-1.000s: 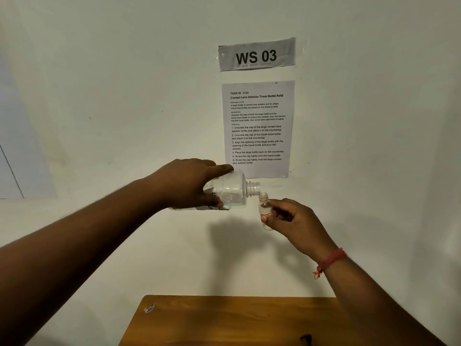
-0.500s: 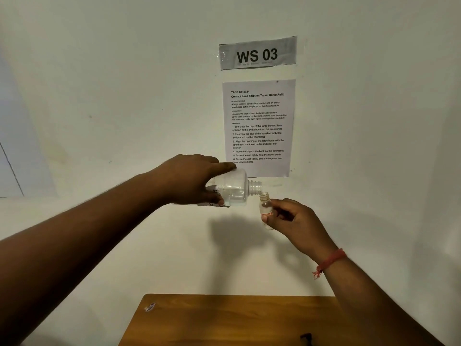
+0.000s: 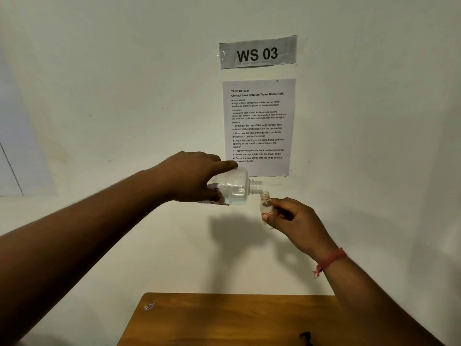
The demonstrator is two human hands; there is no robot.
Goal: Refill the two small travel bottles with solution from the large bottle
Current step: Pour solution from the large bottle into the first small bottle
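My left hand (image 3: 192,177) grips the large clear bottle (image 3: 234,187), which lies on its side in the air with its uncapped neck pointing right. That neck sits just above the open mouth of a small clear travel bottle (image 3: 266,203). My right hand (image 3: 296,221) holds the small bottle upright, fingers and thumb curled round its lower half. Both bottles are held up in front of the white wall, well above the table. A second travel bottle and the caps are not in sight.
A wooden table (image 3: 224,320) fills the bottom centre; a small crumpled scrap (image 3: 149,306) lies near its far left corner and a dark object (image 3: 306,337) pokes in at the bottom edge. On the wall hang a "WS 03" sign (image 3: 258,53) and a task sheet (image 3: 258,126).
Both hands with their bottles have drifted slightly upward. The large bottle's neck stays at the small bottle's mouth.
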